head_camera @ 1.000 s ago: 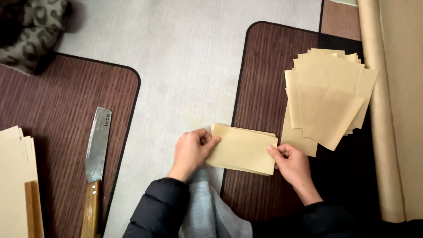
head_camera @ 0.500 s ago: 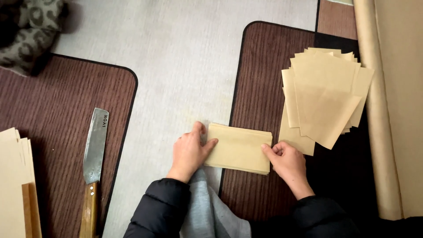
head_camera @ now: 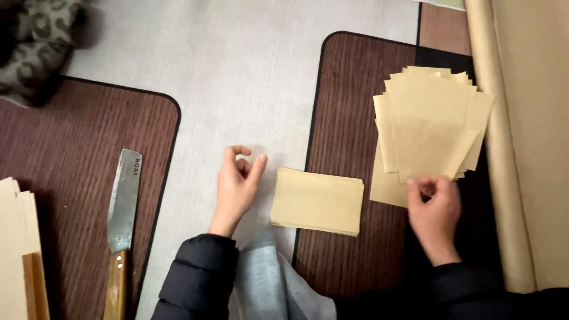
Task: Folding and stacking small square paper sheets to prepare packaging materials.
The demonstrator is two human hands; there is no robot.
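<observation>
- The folded stack of tan paper (head_camera: 317, 201) is seen lying flat between the two hands, untouched by either; it straddles the edge of the right brown mat (head_camera: 349, 118) and the pale floor (head_camera: 249, 77), apparently set down square so its edges stay aligned.
- The left hand (head_camera: 236, 188) is held just left of that stack, empty, with fingers loosely curled and apart from the paper.
- The right hand (head_camera: 434, 208) is placed at the lower edge of the fanned pile of tan sheets (head_camera: 430, 130), its fingertips pinched on the pile's lower edge; whether one sheet or several are caught cannot be told.
- The pile is fanned, probably so that single sheets can be separated easily; the number of sheets cannot be counted.
- One cleaver with a wooden handle (head_camera: 122, 219) is laid lengthwise on the left brown mat (head_camera: 71, 154), well left of the left hand, blade pointing away.
- Two mats, one cleaver and one large paper roll (head_camera: 504, 148) to the right of the right hand are counted; more tan sheets (head_camera: 15, 249) lie at the far left edge.
</observation>
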